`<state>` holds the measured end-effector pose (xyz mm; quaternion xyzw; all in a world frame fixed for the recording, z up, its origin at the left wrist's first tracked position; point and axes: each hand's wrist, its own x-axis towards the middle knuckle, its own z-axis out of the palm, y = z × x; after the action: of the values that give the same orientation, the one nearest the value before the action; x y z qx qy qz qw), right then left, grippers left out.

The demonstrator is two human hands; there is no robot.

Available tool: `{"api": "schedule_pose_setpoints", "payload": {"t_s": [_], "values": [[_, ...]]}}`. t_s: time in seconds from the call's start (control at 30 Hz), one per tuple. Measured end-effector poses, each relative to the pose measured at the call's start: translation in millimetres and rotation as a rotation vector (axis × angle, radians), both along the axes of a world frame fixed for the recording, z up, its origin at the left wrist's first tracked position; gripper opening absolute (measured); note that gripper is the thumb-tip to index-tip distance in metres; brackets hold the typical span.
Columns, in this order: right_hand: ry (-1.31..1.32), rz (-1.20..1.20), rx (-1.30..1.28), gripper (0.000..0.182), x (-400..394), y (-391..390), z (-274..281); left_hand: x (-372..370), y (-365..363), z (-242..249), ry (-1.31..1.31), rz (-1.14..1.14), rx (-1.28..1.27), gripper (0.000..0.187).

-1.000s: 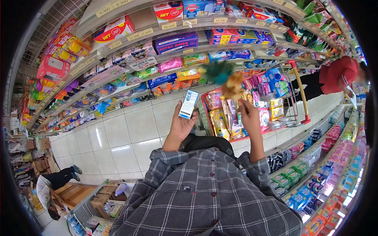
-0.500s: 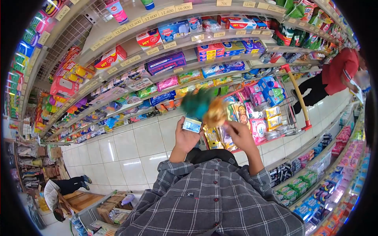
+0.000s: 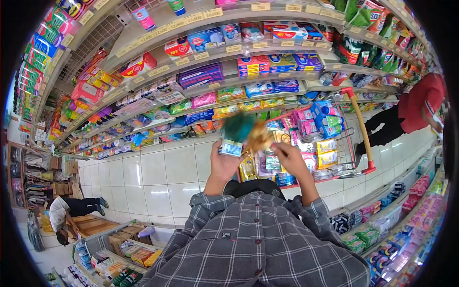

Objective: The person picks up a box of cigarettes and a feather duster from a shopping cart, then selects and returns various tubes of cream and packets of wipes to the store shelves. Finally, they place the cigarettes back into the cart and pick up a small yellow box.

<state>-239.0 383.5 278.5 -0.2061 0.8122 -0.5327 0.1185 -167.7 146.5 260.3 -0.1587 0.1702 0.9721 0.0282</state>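
Observation:
My left hand (image 3: 224, 166) is wrapped round a small blue-and-white box (image 3: 230, 149), held up in front of my body. Fingers closed, my right hand (image 3: 291, 161) grips what looks like a feather duster (image 3: 258, 136), its golden-brown and teal tufts smeared by motion. The tufts reach left to the box and overlap its top edge in this view. Under my right hand, a shopping cart (image 3: 368, 143) with a wooden handle bar holds many packets, among them yellow packs (image 3: 327, 152) and blue packs (image 3: 330, 117).
Stocked shelves with price labels (image 3: 259, 45) curve across the far side. More shelves (image 3: 406, 215) run along the right. A person in a red top (image 3: 420, 103) stands beyond the cart, another person (image 3: 60, 215) at lower left. White floor tiles (image 3: 153, 167) lie between.
The duster's blurred tufts have shifted slightly, still beside the box. My view has tilted a little, and the person at lower left has changed posture.

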Motion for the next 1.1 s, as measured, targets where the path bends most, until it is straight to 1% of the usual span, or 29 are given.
{"api": "schedule_pose_setpoints", "payload": {"t_s": [0.03,0.07,0.1,0.17,0.23,0.27,0.3,0.33,0.37,0.4,0.43,0.5,0.57,0.6,0.63,0.7,0.73,0.77,0.83,0.87,0.93,0.97,1.0,1.03,1.07,1.1], "values": [[0.007,-0.112,-0.017,0.025,-9.5,7.9,-15.5,-2.0,-0.7,2.8,0.026,-0.039,-0.003,0.058],[-0.067,-0.238,-0.018,0.026,-17.4,16.6,-27.1,-3.9,2.3,3.8,-0.064,0.029,-0.019,0.055],[-0.041,-0.356,0.110,0.027,-23.1,28.1,-50.4,-5.5,3.8,1.4,-0.068,0.044,-0.044,0.055],[0.008,-0.420,0.227,0.027,-23.4,52.4,-104.1,-1.5,5.3,-7.3,-0.103,0.065,-0.093,0.053],[-0.073,-0.452,0.239,0.027,-12.8,67.1,-141.2,6.5,4.4,-15.6,-0.140,0.078,-0.166,0.052],[0.035,-0.470,0.307,0.027,-5.3,71.9,-158.1,9.0,3.9,-19.9,-0.161,0.078,-0.210,0.050],[-0.043,-0.411,0.274,0.032,0.4,73.0,-146.3,10.5,5.6,-24.7,-0.180,0.076,-0.251,0.049],[0.015,-0.410,0.331,0.035,4.4,75.9,-154.1,12.5,9.2,-21.3,-0.190,0.081,-0.242,0.044],[0.075,-0.405,0.383,0.039,8.2,76.9,-161.5,13.5,13.1,-23.5,-0.211,0.081,-0.298,0.044],[0.097,-0.452,0.441,0.046,13.6,73.2,-147.6,14.6,15.5,-24.9,-0.230,0.082,-0.357,0.043],[0.192,-0.461,0.428,0.047,14.2,68.8,-131.6,14.6,18.2,-25.1,-0.243,0.088,-0.419,0.043],[0.386,-0.473,0.392,0.051,11.7,55.4,-98.6,10.7,28.3,-12.0,-0.231,0.024,-0.688,0.060],[0.177,-0.231,0.130,0.059,8.4,32.7,-62.8,4.4,38.4,-4.3,-0.219,-0.014,-0.984,0.074],[-0.107,-0.133,-0.009,0.061,8.3,18.2,-34.2,1.0,38.0,-10.9,-0.170,-0.061,-1.076,0.081],[-0.383,-0.028,-0.149,0.062,8.3,3.0,-14.3,-5.7,47.1,1.6,-0.138,-0.058,-1.175,0.082],[-0.363,0.079,-0.195,0.067,-1.7,-23.6,-10.0,-15.6,50.4,-19.5,0.032,-0.051,-1.182,0.088],[-0.401,0.081,-0.163,0.071,-11.9,-32.7,-3.7,-19.4,48.1,-27.2,0.089,-0.065,-1.382,0.100],[-0.351,0.060,-0.163,0.072,-24.0,-38.1,0.2,-22.9,45.4,-34.2,0.100,-0.044,-1.514,0.112],[-0.254,0.033,-0.169,0.073,-46.9,-49.4,2.4,-38.7,46.4,5.8,0.238,-0.040,-1.767,0.111],[-0.075,-0.020,-0.208,0.070,-63.5,-57.0,-4.7,-48.6,43.4,25.5,0.299,-0.042,-1.769,0.112],[-0.153,0.038,-0.294,0.061,-105.4,-64.3,-3.6,-66.1,26.3,47.9,0.319,-0.035,-1.688,0.111],[-0.207,0.018,-0.295,0.055,-119.8,-65.8,32.7,-75.8,18.4,55.4,0.334,-0.038,-1.642,0.110],[-0.113,-0.002,-0.386,0.053,-150.1,-75.2,20.1,-88.1,5.5,52.5,0.361,0.058,-1.764,0.102],[0.076,-0.005,-0.403,0.051,-175.4,-82.0,30.7,-98.4,-6.9,59.9,0.375,0.076,-1.802,0.098],[-0.014,0.000,-0.385,0.049,-192.2,-86.2,56.5,-107.8,-19.5,68.4,0.390,0.091,-1.840,0.094],[0.062,-0.003,-0.417,0.048,-213.7,-95.5,63.4,-115.3,-29.0,76.5,0.406,0.103,-1.878,0.091]]}}
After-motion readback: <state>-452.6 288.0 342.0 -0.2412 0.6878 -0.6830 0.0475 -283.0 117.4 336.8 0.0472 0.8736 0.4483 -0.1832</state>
